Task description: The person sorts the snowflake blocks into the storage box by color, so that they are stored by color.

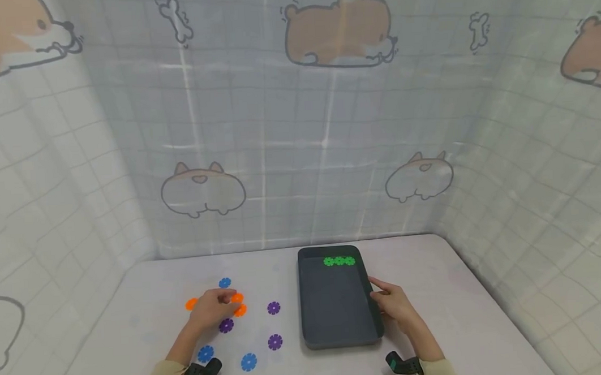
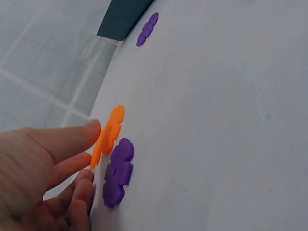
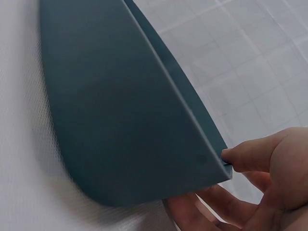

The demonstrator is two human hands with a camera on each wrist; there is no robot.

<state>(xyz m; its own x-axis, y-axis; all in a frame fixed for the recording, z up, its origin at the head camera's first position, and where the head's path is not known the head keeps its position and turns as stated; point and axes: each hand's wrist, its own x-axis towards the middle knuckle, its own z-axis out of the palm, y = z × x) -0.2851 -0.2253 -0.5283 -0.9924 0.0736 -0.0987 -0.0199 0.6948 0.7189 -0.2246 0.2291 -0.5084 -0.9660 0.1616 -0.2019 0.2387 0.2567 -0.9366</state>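
My left hand (image 1: 212, 309) is low over the table at left, its thumb and index finger pinching an orange flower-shaped plastic disc (image 1: 237, 298). Another orange disc (image 1: 240, 310) lies right below the thumb, and a purple disc (image 2: 118, 173) is close beside the fingers in the left wrist view. With my right hand (image 1: 394, 304) I hold the right side of a dark rectangular tray (image 1: 337, 310); the thumb is at its rim and the other fingers go under it (image 3: 120, 110). Inside the tray, three green discs (image 1: 339, 261) form a row along the far end.
Left of the tray lie two purple discs (image 1: 273, 308). Blue discs (image 1: 249, 362) are spread near the front and behind the left hand, and one more orange disc (image 1: 191, 303) is left of it. A patterned curtain (image 1: 297, 125) surrounds the white table (image 1: 143, 309).
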